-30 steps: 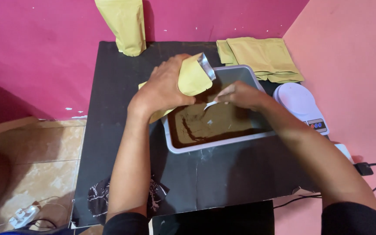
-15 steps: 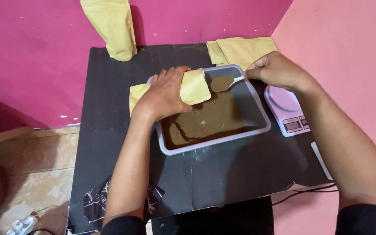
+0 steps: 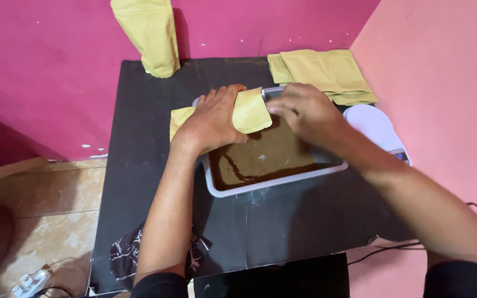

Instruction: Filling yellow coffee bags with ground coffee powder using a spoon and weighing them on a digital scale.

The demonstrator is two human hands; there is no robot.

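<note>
My left hand [image 3: 212,118] grips a yellow pouch [image 3: 251,110] and holds it tilted over the left end of a grey tray [image 3: 249,189]. Brown powder [image 3: 266,154] fills the tray. My right hand [image 3: 300,109] is at the pouch's mouth with its fingers pinched together. The white spoon it carried is hidden under the fingers and the pouch's edge.
The tray sits on a black table [image 3: 155,187] in a pink corner. A stack of flat yellow pouches [image 3: 327,69] lies at the back right and one pouch [image 3: 150,33] stands at the back left. A white scale [image 3: 374,124] is right of the tray. A power strip [image 3: 26,280] lies on the floor.
My right hand scooped powder from the tray, lifted the full spoon toward the back right, then brought it left to the pouch's mouth. My left hand kept holding the pouch.
</note>
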